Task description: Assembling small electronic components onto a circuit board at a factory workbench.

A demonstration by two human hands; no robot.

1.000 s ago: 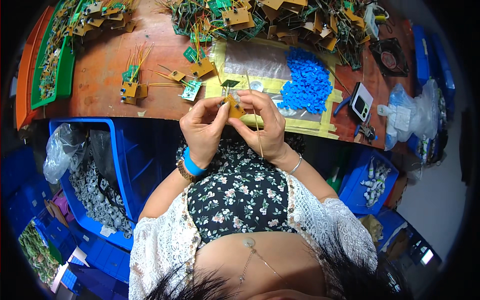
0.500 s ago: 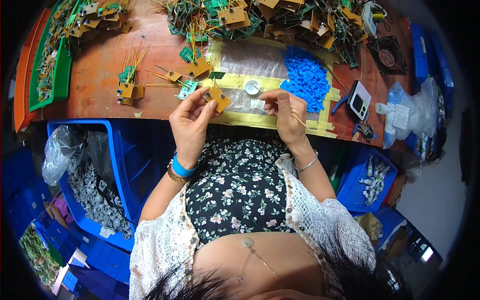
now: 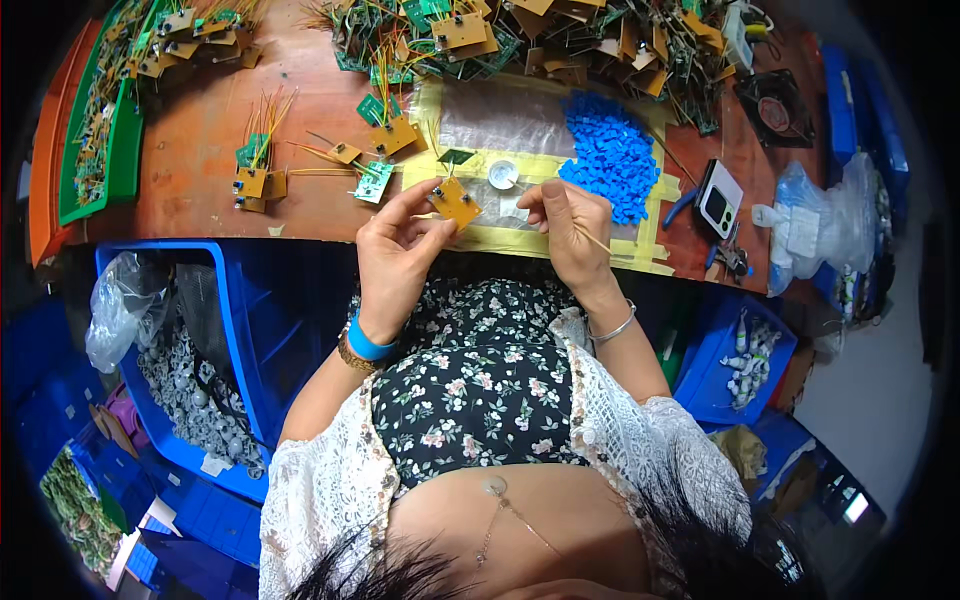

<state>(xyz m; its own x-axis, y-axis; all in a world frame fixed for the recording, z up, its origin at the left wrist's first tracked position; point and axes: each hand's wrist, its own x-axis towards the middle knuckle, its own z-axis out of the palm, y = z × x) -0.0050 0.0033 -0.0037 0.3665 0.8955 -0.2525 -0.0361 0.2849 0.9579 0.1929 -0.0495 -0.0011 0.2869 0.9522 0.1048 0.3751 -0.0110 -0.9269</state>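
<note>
Between thumb and fingers, my left hand (image 3: 398,252) holds a tan circuit board (image 3: 457,207) by its left edge, over the front of the table. Black parts sit on the board, and a small dark green board stands above it. To the right, my right hand (image 3: 577,232) is closed around a thin wooden stick (image 3: 598,243); one end of the stick shows below the fingers, the other is hidden. A small round white dish (image 3: 503,174) lies on the taped plastic sheet beyond both hands. A heap of small blue pieces (image 3: 608,155) is just past my right hand.
Wired circuit boards (image 3: 374,184) lie left of the sheet, with a large pile of boards (image 3: 600,40) at the back. A green tray (image 3: 105,140) of boards stands far left. At right are a phone (image 3: 718,200), pliers (image 3: 682,207), a black fan (image 3: 775,110) and plastic bags (image 3: 825,220).
My left hand has moved right with the circuit board, bringing it closer to my right hand. My right hand has shifted slightly left, still holding the stick.
</note>
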